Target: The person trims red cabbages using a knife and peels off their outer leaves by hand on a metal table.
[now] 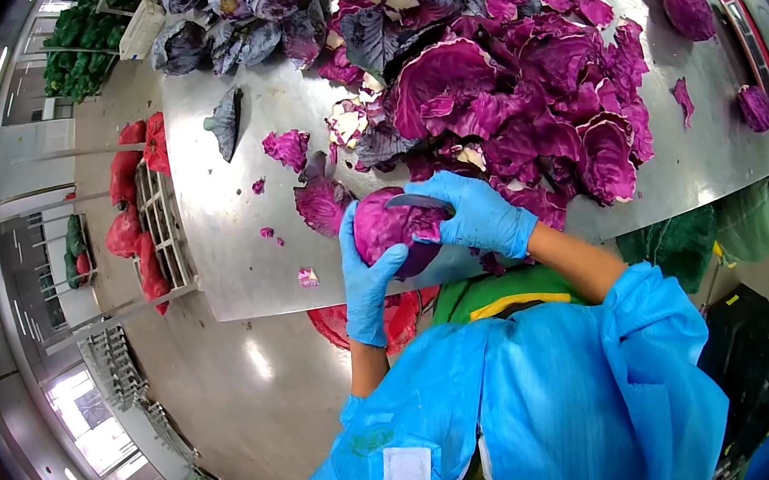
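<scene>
A peeled red cabbage is gripped in my left hand, blue-gloved, its fingers and thumb around the left and lower side. My right hand, also gloved, is closed on a knife; the handle is hidden in the fist. The short dark blade lies against the top of the cabbage, and the right fingertips touch it too. Just left of the cabbage, a loose purple leaf rests on the metal table. A large heap of trimmed leaves lies right beyond both hands.
Several dark unpeeled cabbages are piled at the far left of the table. Two peeled cabbages, one of them a round cabbage, sit at the far right. A red mesh bag is below the near edge. Red sacks stand on racks left.
</scene>
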`<state>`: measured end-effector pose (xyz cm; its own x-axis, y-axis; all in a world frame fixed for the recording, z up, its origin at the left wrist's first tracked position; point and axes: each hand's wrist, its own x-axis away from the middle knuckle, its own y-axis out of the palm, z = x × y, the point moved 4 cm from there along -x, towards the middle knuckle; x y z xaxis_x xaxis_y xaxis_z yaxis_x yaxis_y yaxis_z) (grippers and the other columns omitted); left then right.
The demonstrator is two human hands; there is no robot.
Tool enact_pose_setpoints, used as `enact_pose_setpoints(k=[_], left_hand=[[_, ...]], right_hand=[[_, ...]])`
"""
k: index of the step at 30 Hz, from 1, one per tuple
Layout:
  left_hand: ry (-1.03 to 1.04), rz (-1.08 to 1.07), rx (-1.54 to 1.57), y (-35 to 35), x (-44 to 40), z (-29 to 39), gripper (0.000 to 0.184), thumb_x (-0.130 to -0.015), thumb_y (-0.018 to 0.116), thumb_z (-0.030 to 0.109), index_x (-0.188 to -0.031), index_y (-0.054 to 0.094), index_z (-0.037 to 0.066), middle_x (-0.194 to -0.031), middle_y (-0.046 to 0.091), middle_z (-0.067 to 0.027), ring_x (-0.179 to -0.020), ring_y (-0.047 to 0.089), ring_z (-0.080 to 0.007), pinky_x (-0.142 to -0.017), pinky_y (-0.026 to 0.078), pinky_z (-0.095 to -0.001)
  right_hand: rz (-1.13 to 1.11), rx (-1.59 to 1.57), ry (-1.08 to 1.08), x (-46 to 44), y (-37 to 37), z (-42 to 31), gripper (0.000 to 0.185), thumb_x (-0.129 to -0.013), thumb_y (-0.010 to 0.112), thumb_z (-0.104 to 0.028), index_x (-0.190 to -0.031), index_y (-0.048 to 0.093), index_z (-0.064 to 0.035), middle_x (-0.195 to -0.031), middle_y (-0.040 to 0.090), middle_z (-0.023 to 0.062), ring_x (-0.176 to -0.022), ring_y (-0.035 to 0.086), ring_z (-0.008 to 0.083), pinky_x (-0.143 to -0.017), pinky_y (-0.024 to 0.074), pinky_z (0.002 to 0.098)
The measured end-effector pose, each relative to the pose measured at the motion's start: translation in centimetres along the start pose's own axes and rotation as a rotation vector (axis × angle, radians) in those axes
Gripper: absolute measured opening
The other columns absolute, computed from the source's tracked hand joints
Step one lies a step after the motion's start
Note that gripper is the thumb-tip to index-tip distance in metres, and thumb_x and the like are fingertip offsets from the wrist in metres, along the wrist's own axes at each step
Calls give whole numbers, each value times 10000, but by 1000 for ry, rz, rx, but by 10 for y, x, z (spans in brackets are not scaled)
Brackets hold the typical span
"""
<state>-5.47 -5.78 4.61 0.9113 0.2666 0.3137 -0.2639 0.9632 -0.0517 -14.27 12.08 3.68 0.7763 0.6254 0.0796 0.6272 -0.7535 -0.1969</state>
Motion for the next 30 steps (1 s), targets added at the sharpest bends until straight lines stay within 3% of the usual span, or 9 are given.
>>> enact_pose_setpoints(k=[4,7,8,12,14,18,21,28,30], left_hand=[[26,-40,347,-29,5,-34,1051,-637,859,414,-1480,333,71,-1422,445,-118,-1298,463,-286,-1106,389,-420],[-81,45,616,-51,20,-66,989,-673,781,531,-1467,367,109,-1455,433,-135,-1338,428,-339,-1118,365,-517],[-44,38,640,-50,22,-69,959,-731,688,625,-1490,329,161,-1495,384,-150,-1366,379,-375,-1131,300,-603],[9,-464,1391,12,14,-32,1118,-699,633,762,-1527,220,134,-1522,347,-154,-1381,351,-366,-1152,290,-563],[-196,-216,791,32,15,-26,1098,-724,557,802,-1527,220,132,-1532,325,-162,-1379,352,-370,-1140,302,-574],[-446,-403,1804,31,15,-48,810,-924,391,672,-1521,233,148,-1536,321,-155,-1376,371,-338,-1121,344,-541],[-418,-99,1367,38,18,-24,896,-893,355,750,-1526,224,129,-1528,335,-147,-1379,373,-333,-1133,346,-510],[247,115,356,45,8,20,926,-841,609,587,-1543,201,143,-1537,328,-129,-1397,352,-326,-1160,299,-515],[36,-72,888,21,-1,-20,939,-815,685,484,-1544,196,148,-1538,327,-129,-1392,358,-330,-1162,295,-518]], right_hand=[[255,-175,278,1,-39,14,537,-814,777,-200,-1315,600,-124,-1283,600,134,-1113,610,151,-960,486,320],[757,528,-59,19,-96,-32,1077,-739,840,-303,-1554,155,-142,-1460,451,193,-1237,560,193,-930,509,286],[763,494,-34,25,-108,-44,1184,-695,820,-464,-1543,102,-54,-1398,472,266,-1125,614,383,-865,550,407],[583,129,-99,29,-99,-45,788,-780,799,-271,-1442,425,-63,-1331,575,164,-1097,635,207,-862,550,316],[297,-119,45,27,-79,-44,595,-804,788,-129,-1352,560,-84,-1222,653,76,-1019,646,138,-795,555,257],[11,-588,196,19,-42,-48,495,-834,729,-204,-1311,619,-128,-1046,680,24,-622,532,37,-533,434,196],[-26,-570,221,13,-27,-35,490,-887,664,-313,-1343,598,-147,-613,499,-43,-509,468,46,-487,386,205],[118,-621,382,26,-17,14,526,-949,539,-527,-831,671,-31,-580,591,55,-420,527,99,-424,419,241],[66,-540,442,33,-20,-7,523,-940,571,-518,-842,678,-15,-613,621,66,-408,528,103,-405,413,234]])
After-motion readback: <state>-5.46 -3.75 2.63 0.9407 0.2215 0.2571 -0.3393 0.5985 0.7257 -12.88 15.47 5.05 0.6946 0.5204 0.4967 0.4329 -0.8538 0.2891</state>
